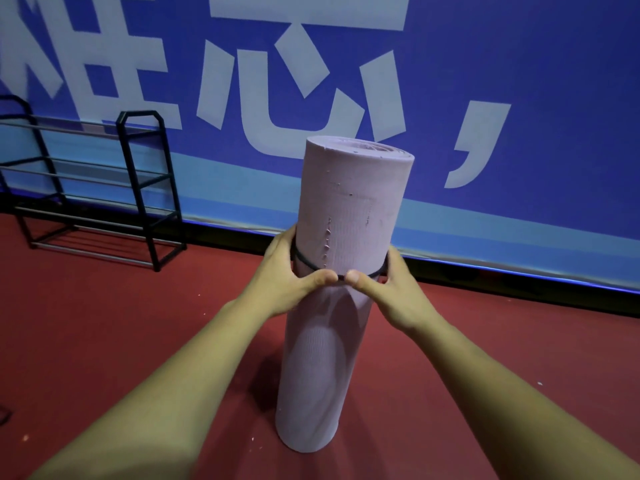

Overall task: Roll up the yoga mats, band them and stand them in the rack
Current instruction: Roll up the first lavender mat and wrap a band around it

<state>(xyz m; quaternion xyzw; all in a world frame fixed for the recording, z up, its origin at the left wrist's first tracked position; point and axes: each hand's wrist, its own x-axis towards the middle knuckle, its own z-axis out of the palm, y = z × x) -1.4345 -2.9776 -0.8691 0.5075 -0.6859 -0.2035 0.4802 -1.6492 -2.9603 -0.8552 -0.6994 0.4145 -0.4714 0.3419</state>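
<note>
A rolled lilac yoga mat [349,209] stands upright on the red floor in the middle of the view. A thin black band [306,262] circles it about a third of the way down from its top. My left hand [291,275] and my right hand [388,289] wrap round the roll from either side at the band's height, fingers curled behind it. Both thumbs meet at the front and press on the band. The black metal rack [138,188] stands to the left against the wall, its rails bare.
A blue wall banner [485,81] with large white characters runs behind the mat. A dark skirting strip [519,282] lines the foot of the wall. Red floor [121,323] spreads between me and the rack.
</note>
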